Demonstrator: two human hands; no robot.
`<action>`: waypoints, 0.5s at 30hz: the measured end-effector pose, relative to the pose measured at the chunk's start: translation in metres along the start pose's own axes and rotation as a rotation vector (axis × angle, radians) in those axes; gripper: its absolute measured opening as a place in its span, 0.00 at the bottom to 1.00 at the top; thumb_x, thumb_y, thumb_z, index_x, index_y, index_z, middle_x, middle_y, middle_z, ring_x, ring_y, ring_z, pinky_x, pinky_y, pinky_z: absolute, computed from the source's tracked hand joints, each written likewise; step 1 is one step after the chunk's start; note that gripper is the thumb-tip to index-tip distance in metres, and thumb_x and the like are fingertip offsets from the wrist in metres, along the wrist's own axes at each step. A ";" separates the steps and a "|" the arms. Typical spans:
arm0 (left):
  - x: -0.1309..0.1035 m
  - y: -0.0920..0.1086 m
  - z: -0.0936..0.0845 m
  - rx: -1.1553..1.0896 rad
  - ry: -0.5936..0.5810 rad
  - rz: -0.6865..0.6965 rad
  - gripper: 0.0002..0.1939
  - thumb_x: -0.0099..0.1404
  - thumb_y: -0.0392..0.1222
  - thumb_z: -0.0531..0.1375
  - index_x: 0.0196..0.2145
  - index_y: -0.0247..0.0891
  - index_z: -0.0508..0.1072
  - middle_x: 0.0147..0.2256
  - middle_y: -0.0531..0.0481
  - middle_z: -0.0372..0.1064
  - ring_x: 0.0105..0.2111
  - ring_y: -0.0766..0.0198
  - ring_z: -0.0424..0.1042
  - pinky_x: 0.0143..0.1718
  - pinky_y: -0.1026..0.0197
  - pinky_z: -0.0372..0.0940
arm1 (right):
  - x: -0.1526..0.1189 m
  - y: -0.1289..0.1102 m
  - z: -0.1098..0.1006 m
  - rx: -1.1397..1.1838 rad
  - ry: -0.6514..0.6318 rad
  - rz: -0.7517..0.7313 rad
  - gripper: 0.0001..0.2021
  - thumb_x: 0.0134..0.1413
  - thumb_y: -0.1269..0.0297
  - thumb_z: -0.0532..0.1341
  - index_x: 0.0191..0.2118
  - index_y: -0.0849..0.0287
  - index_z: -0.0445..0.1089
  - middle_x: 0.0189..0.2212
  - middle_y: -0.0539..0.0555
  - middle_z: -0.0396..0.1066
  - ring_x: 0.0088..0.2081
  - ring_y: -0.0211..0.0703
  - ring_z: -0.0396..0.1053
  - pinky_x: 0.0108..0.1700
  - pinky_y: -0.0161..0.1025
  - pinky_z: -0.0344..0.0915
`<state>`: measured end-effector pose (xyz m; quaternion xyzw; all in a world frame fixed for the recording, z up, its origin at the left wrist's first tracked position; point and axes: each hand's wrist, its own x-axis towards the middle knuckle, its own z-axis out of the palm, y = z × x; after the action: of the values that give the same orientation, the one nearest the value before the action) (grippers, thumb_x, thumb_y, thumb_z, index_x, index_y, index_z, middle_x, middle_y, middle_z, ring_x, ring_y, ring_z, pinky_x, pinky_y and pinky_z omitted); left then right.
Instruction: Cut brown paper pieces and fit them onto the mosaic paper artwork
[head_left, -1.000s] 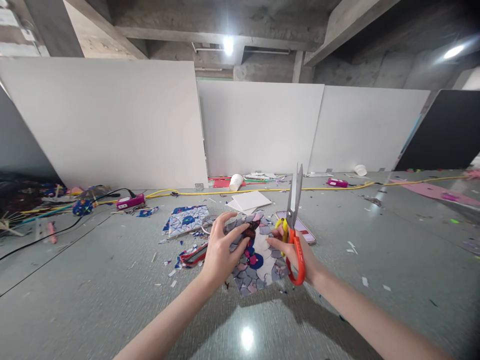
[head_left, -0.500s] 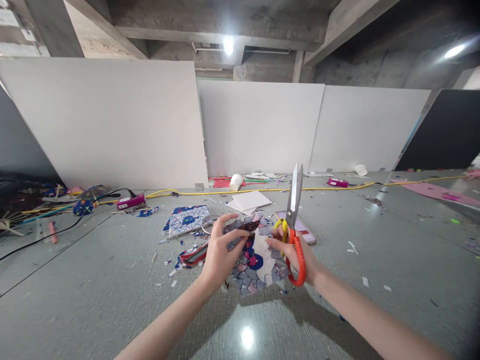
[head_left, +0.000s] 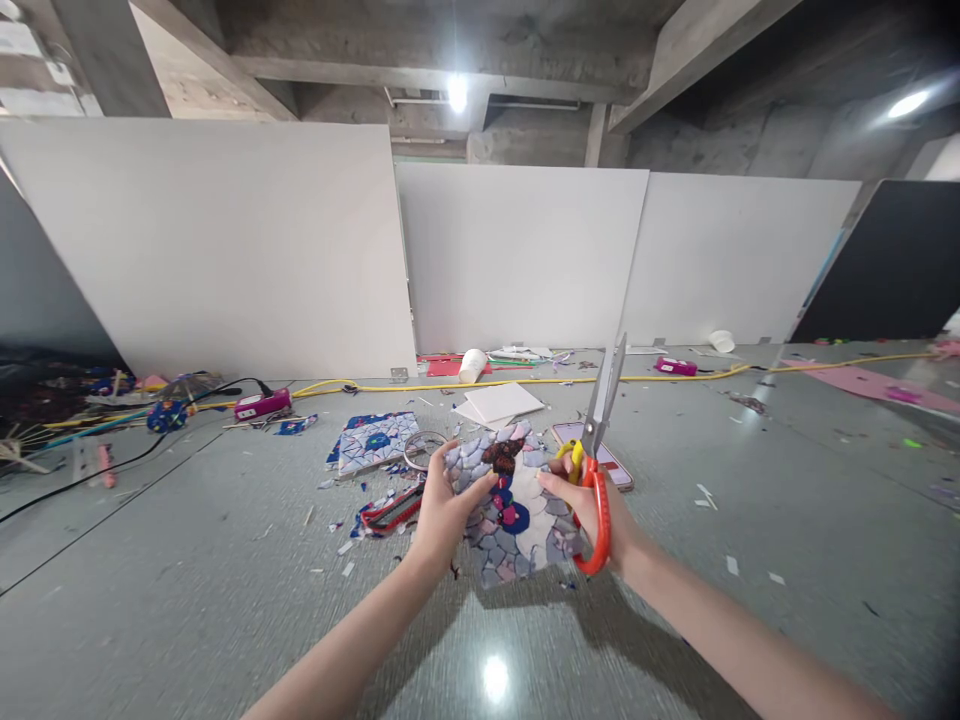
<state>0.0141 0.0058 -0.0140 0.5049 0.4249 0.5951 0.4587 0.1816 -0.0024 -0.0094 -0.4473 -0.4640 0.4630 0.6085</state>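
A square fabric patchwork panel (head_left: 501, 555) is held up between both hands, with grey-blue and pink scraps, a pale bare area, a dark brown piece and blue and magenta pieces on it. My left hand (head_left: 444, 505) grips its left side, thumb on the front and fingers behind. My right hand (head_left: 592, 505) pinches the right side with the thumb. Hooked in that same hand are scissors (head_left: 598, 420) with red and yellow handles, blades pointing up. Below and left lies a red utility knife (head_left: 391, 511), near a roll of tape (head_left: 424, 450).
Another patchwork panel (head_left: 377, 440) lies at the left. White boards (head_left: 501, 400) and a phone (head_left: 619, 471) lie behind the hands. A paper cup (head_left: 472, 366), a yellow cable (head_left: 525, 380) and purple power strips (head_left: 262, 404) line the foot of white partitions (head_left: 517, 260). Scraps litter the floor.
My left fingers have moved from the front of the panel to its left edge, uncovering the dark brown piece. The scissors have tilted slightly to the right.
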 end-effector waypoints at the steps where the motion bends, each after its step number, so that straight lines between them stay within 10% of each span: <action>1: 0.000 -0.001 0.000 -0.053 0.005 -0.027 0.34 0.46 0.43 0.65 0.50 0.42 0.56 0.42 0.46 0.67 0.39 0.59 0.69 0.40 0.58 0.63 | 0.001 0.002 0.000 -0.017 0.003 -0.025 0.18 0.32 0.62 0.66 0.23 0.56 0.53 0.24 0.45 0.61 0.28 0.38 0.62 0.35 0.38 0.60; 15: 0.002 0.003 -0.003 -0.068 0.070 -0.119 0.20 0.46 0.43 0.65 0.37 0.37 0.64 0.35 0.48 0.71 0.32 0.60 0.72 0.32 0.60 0.67 | -0.002 -0.003 -0.004 -0.404 -0.089 -0.187 0.13 0.42 0.55 0.61 0.23 0.56 0.57 0.25 0.48 0.64 0.27 0.39 0.62 0.31 0.36 0.59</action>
<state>0.0107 0.0066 -0.0113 0.4418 0.4496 0.5980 0.4951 0.1855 -0.0057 -0.0079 -0.4940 -0.6133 0.3215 0.5258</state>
